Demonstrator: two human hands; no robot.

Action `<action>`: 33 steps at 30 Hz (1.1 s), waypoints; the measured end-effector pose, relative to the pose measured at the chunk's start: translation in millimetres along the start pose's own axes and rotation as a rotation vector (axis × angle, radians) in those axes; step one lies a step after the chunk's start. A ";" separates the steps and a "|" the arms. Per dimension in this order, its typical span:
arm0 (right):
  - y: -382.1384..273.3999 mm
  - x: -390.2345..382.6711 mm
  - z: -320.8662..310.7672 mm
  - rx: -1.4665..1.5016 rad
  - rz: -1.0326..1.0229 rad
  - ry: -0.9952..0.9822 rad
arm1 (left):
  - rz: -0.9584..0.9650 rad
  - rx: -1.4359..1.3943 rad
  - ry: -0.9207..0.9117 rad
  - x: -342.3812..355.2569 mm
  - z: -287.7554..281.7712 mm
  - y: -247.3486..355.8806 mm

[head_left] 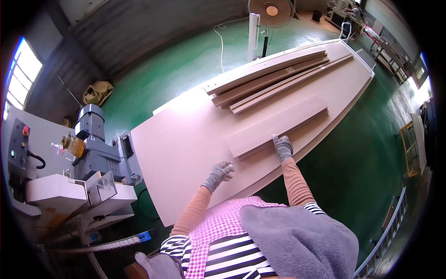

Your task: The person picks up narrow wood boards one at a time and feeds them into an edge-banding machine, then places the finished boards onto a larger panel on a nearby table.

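A pale, flat board [278,123] lies at a slant on the large pale panels [172,153] in front of me, seemingly on top of another piece. My right hand [283,147], in a grey glove, grips its near long edge, with a fingertip or thumb on the upper face. To the left, my grey-gloved left hand [218,176] hovers just over the panel, apart from the board. Its fingers are loosely curled and a little apart, with nothing visible in them. Beyond the board lie several long, narrow strips [274,79], side by side.
At the left stands a machine with a grey motor [90,123], a jar of amber liquid [73,145] and a control box with a red button [19,142]. A round fan [271,10] and a white post [253,37] stand beyond the panels. Another person [355,11] is far right.
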State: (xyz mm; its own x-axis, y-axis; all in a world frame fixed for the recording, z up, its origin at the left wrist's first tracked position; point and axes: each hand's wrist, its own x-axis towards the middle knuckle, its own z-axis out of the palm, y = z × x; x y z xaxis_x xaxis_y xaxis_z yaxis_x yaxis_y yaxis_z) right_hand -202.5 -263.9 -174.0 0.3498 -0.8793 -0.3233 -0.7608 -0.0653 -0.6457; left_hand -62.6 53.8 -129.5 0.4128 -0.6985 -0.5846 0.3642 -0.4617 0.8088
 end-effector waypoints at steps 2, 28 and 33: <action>-52.2 -48.1 11.9 -0.123 -0.191 0.211 | -0.024 -0.062 0.101 -49.2 -17.8 -37.8; -109.3 -276.6 160.5 -0.178 -1.317 -0.723 | 0.509 -0.606 1.284 -289.1 -150.7 -132.3; -90.0 -268.3 166.8 -0.547 -1.240 -0.746 | 0.544 -0.145 1.456 -334.0 -175.9 -134.9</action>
State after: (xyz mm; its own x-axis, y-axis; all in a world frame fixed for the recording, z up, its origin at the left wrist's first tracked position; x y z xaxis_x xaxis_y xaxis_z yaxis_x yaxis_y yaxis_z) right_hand -136.7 56.5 -144.6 0.9487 0.2714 -0.1621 0.1610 -0.8562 -0.4909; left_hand -102.7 445.5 -54.5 0.9087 0.3933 0.1400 -0.0531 -0.2239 0.9732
